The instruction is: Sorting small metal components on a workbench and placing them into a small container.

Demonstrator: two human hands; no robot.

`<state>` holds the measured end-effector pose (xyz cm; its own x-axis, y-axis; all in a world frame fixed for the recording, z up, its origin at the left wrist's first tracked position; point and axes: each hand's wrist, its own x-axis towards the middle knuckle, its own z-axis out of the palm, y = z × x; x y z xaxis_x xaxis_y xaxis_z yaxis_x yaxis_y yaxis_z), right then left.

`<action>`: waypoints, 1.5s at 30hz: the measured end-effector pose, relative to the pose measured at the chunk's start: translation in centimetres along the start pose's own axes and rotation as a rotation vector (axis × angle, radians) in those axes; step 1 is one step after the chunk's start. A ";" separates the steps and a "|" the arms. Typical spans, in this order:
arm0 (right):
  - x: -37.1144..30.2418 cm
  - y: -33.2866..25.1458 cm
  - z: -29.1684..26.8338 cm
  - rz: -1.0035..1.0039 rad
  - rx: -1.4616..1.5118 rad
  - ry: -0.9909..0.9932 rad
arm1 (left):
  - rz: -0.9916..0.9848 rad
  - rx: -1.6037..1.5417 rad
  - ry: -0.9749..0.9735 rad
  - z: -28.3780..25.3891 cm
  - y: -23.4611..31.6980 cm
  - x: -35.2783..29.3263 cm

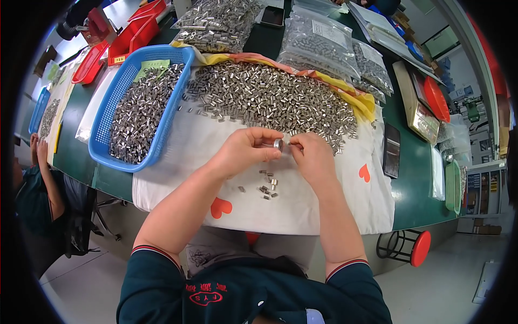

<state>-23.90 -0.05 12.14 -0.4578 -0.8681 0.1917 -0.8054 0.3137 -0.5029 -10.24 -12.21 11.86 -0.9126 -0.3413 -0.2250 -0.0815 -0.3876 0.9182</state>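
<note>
Pinched between the thumb and fingers of my left hand (pixel 245 149) is a small round metal gauge ring (pixel 278 144), its face turned toward my other hand. My right hand (pixel 314 156) is closed in a pinch just beside it, and what its fingertips hold is too small to make out. Below both hands, several loose metal pins (pixel 264 189) lie on the white cloth (pixel 178 183). Beyond the hands spreads a big heap of short shiny metal pins (pixel 270 92). A blue perforated basket (pixel 97 137) at the left holds many more, with a green slip on top.
Bulging clear bags of metal parts (pixel 318 43) stand at the back. Red bins (pixel 132 40) are at the far left. A dark phone (pixel 392 150) lies right of the cloth on the green table (pixel 418 189). A red stool (pixel 421 248) stands lower right; another person sits left.
</note>
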 end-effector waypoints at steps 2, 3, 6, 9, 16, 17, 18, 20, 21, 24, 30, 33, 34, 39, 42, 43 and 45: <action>0.0 0.0 0.0 0.027 -0.034 -0.023 | -0.003 -0.008 -0.004 0.0 0.0 0.1; 0.0 -0.1 0.0 0.027 -0.034 -0.022 | -0.006 -0.013 -0.004 0.0 0.1 0.1; 0.0 -0.8 -0.4 0.040 0.045 0.032 | -0.005 -0.013 0.010 -0.1 0.2 0.0; -0.1 -1.1 -1.0 0.167 0.620 -0.017 | 0.007 -0.009 0.014 -0.1 0.3 -0.1; -0.2 -1.5 -1.3 0.049 0.685 -0.059 | 0.027 -0.009 0.002 -0.1 0.2 -0.1; -0.2 -1.6 -1.3 0.051 0.669 -0.065 | 0.026 -0.009 0.003 -0.2 0.2 -0.1; -0.2 -1.6 -1.2 0.051 0.669 -0.066 | 0.036 0.001 0.004 -0.2 0.1 -0.1; -0.2 -1.6 -1.0 0.008 0.620 -0.020 | 0.047 0.011 0.007 -0.2 0.1 -0.1; -0.3 -1.7 -0.9 0.008 0.620 -0.022 | 0.050 0.090 0.026 -0.1 0.0 -0.1; -0.5 -1.8 -0.8 -0.142 0.346 0.042 | 0.055 0.177 0.061 0.0 -0.4 0.3; -0.1 -1.4 -2.1 0.023 0.540 -0.142 | 0.028 0.127 0.013 -0.2 -0.3 0.2; -0.1 -1.2 -2.2 0.119 0.602 -0.210 | 0.012 0.164 -0.015 -0.1 -0.4 0.1; 0.0 -1.0 -2.3 0.147 0.668 -0.248 | 0.011 0.208 -0.010 -0.1 -0.4 0.0; 0.7 0.5 -0.9 0.221 0.811 -0.144 | 0.041 0.393 -0.117 1.1 0.5 -1.0; 0.9 -0.1 0.8 -0.107 0.182 0.068 | 0.056 0.591 -0.192 1.4 1.3 -1.3; 1.1 -0.3 1.4 -0.108 0.182 0.064 | 0.035 0.611 -0.203 1.3 1.4 -1.5; 1.3 -0.5 2.0 -0.161 0.009 0.118 | 0.027 0.577 -0.212 1.0 1.1 -1.6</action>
<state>-23.30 -2.07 10.94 -0.3646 -0.8555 0.3676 -0.8686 0.1702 -0.4654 -9.26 -11.21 13.61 -0.9722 -0.1442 -0.1844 -0.2073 0.1647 0.9643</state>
